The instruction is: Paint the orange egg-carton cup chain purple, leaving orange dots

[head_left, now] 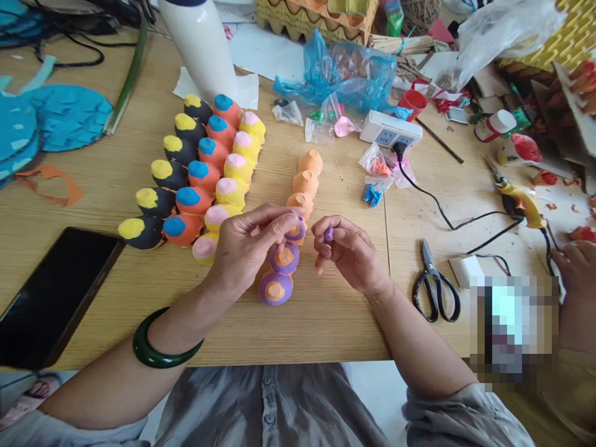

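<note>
A strip of egg-carton cups (305,184) lies on the table, its far cups covered in orange modelling clay. Purple clay (275,290) rings the orange tips of the nearer ones. Over the strip, my left hand (254,242) is closed, thumb and forefinger pinching at purple clay on a cup; the fingers partly hide the contact. Just to the right, my right hand (351,251) holds a small purple clay ball (329,234) between its fingertips, apart from the strip. Further left stand three finished-looking rows: black cups with yellow tips (171,174), orange with blue (205,171), yellow with pink (235,186).
Black-handled scissors (436,282) lie right of my hand. Behind them are a power strip (390,131) with a cable and a glue gun (524,202). A phone (58,292), a white bottle (202,53) and clay bags (375,177) surround the work. Another person's hand (577,267) is at far right.
</note>
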Demonstrator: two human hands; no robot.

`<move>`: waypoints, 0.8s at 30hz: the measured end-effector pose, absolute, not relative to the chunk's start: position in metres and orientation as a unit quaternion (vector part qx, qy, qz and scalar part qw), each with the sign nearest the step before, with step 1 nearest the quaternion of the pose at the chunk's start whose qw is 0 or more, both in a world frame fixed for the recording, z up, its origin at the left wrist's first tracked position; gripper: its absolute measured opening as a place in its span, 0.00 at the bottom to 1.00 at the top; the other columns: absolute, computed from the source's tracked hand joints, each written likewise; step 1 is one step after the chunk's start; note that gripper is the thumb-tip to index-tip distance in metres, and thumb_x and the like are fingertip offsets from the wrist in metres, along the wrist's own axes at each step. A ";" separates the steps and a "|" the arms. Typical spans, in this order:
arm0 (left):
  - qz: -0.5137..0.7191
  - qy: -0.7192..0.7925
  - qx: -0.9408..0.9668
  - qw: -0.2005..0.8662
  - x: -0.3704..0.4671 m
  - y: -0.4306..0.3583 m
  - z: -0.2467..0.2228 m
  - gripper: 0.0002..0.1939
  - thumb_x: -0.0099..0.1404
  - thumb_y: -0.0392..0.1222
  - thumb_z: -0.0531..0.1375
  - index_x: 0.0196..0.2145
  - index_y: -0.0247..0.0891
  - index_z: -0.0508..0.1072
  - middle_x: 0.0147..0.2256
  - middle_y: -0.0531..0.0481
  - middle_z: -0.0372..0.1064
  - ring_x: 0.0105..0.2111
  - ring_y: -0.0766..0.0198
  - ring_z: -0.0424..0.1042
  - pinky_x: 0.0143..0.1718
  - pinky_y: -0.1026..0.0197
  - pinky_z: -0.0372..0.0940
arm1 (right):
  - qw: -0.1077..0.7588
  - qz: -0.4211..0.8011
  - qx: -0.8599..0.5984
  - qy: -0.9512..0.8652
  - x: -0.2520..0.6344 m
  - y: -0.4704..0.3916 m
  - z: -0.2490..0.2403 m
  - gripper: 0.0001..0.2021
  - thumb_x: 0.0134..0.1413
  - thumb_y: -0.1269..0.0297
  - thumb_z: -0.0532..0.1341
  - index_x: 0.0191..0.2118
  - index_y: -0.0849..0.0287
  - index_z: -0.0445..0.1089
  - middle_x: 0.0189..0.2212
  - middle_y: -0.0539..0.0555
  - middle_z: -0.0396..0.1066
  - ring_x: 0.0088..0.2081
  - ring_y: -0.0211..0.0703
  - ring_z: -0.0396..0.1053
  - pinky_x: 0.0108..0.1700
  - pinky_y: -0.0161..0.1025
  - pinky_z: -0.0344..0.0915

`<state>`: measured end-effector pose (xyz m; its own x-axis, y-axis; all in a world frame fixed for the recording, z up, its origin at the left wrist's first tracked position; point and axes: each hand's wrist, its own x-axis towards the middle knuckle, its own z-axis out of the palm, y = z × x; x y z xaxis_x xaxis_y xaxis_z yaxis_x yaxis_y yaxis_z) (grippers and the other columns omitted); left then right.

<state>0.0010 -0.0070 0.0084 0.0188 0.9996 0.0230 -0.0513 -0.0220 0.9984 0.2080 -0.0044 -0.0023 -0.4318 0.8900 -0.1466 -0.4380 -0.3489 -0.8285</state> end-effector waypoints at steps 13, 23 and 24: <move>0.485 0.362 0.749 0.268 0.004 -0.013 0.006 0.11 0.81 0.40 0.65 0.51 0.47 0.89 0.40 0.49 0.84 0.37 0.62 0.82 0.36 0.60 0.77 | 0.416 0.758 -0.369 -0.342 0.201 -0.007 0.008 0.24 0.52 0.44 0.83 0.29 0.58 0.78 0.22 0.45 0.70 0.23 0.32 0.65 0.25 0.30 0.74; 0.463 0.523 0.672 0.245 -0.012 0.002 0.000 0.18 0.80 0.53 0.66 0.57 0.41 0.86 0.46 0.45 0.83 0.38 0.62 0.80 0.38 0.60 0.75 | 0.432 0.687 -0.444 -0.381 0.201 -0.005 0.002 0.27 0.47 0.39 0.83 0.31 0.57 0.78 0.23 0.46 0.73 0.25 0.35 0.68 0.29 0.34 0.76; 0.424 0.551 0.667 0.269 -0.013 0.003 -0.001 0.22 0.78 0.56 0.67 0.59 0.40 0.86 0.48 0.43 0.83 0.38 0.60 0.80 0.37 0.58 0.75 | 0.431 0.675 -0.452 -0.393 0.200 -0.004 0.000 0.27 0.47 0.38 0.83 0.32 0.57 0.78 0.23 0.46 0.73 0.26 0.35 0.69 0.30 0.35 0.76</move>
<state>-0.0135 0.0032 -0.0009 0.0339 0.9625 0.2690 0.5072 -0.2485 0.8252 0.2003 -0.0039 -0.0005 -0.2208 0.9367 -0.2718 -0.2264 -0.3203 -0.9199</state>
